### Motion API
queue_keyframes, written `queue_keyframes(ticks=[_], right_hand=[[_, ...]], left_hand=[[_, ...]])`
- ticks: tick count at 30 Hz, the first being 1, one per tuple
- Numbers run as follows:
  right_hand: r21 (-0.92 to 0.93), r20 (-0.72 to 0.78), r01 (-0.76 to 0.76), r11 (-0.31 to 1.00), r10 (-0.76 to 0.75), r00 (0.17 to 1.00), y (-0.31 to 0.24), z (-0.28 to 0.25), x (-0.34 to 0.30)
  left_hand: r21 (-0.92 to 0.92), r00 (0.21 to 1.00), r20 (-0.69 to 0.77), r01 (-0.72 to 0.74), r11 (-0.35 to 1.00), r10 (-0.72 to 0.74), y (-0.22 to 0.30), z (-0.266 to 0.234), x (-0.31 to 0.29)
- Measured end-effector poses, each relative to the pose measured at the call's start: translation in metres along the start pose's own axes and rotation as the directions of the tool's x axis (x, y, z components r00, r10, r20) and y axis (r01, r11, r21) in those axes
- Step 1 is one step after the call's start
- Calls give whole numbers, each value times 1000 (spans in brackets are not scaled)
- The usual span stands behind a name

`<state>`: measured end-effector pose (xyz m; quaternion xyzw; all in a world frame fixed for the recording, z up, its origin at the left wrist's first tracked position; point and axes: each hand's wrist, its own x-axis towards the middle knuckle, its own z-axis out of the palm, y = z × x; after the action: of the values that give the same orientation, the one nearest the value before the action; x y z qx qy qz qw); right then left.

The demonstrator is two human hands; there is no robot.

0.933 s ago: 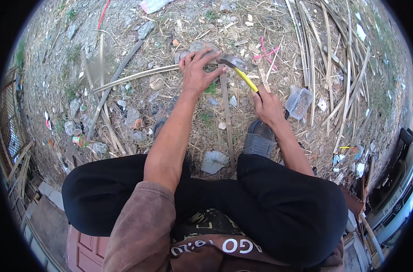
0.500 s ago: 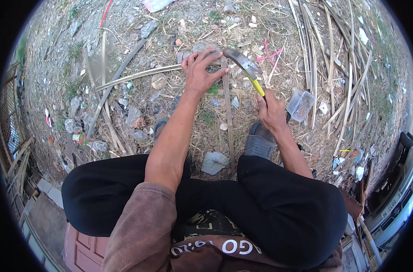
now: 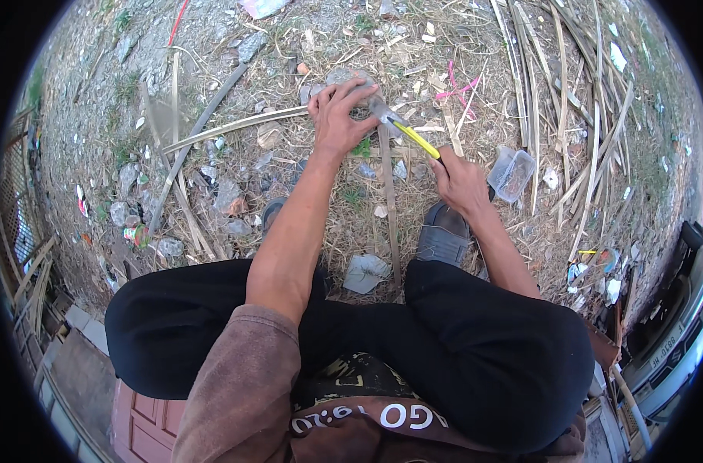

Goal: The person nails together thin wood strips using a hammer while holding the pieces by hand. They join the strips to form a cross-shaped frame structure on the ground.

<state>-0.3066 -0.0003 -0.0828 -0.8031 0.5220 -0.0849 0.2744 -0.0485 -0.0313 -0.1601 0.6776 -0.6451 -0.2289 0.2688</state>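
Observation:
My right hand [image 3: 463, 185] is wrapped round the handle of a claw hammer [image 3: 419, 139], which has yellow on its shaft. The blurred hammer head is down at the top end of an upright-lying wooden strip [image 3: 389, 204], close beside the fingers of my left hand [image 3: 340, 116]. That hand is curled over the spot where a second wooden strip [image 3: 243, 127], coming from the left, meets the first. Its thumb and forefinger are bent round the meeting point. A grey stone [image 3: 351, 76] lies just beyond the fingers. Any nail there is hidden.
Many long wooden strips [image 3: 591, 154] lie piled at the right. A clear plastic container [image 3: 512, 175] sits by my right shoe [image 3: 444, 235]. Pink ribbon [image 3: 461, 91] lies at the far side, a flat pale stone [image 3: 365, 275] between my feet. A vehicle [image 3: 675, 339] stands at lower right.
The hammer head has swung down and left from above onto the strip's end beside my left fingers. My right hand has tipped with it; my left hand has stayed in place.

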Motion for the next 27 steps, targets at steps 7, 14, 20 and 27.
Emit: queue_keyframes(ticks=[7,14,20,27], right_hand=[[237,-99,4,972,20,995,-5,-3,-2],[238,-139,-24,971,59,989,-21,-16,3],[-29,-45,-48,998,47,998,2,-6,12],[56,-46,-21,998,23,999,-4,-13,7]], left_hand=[[5,1000,-8,0,1000,0,4,-3,0],[17,1000,-7,19,1000,-19,4,-4,4],[-29,999,-11,44,999,-45,6,-1,1],[-19,993,54,107,994,-106,9,-5,3]])
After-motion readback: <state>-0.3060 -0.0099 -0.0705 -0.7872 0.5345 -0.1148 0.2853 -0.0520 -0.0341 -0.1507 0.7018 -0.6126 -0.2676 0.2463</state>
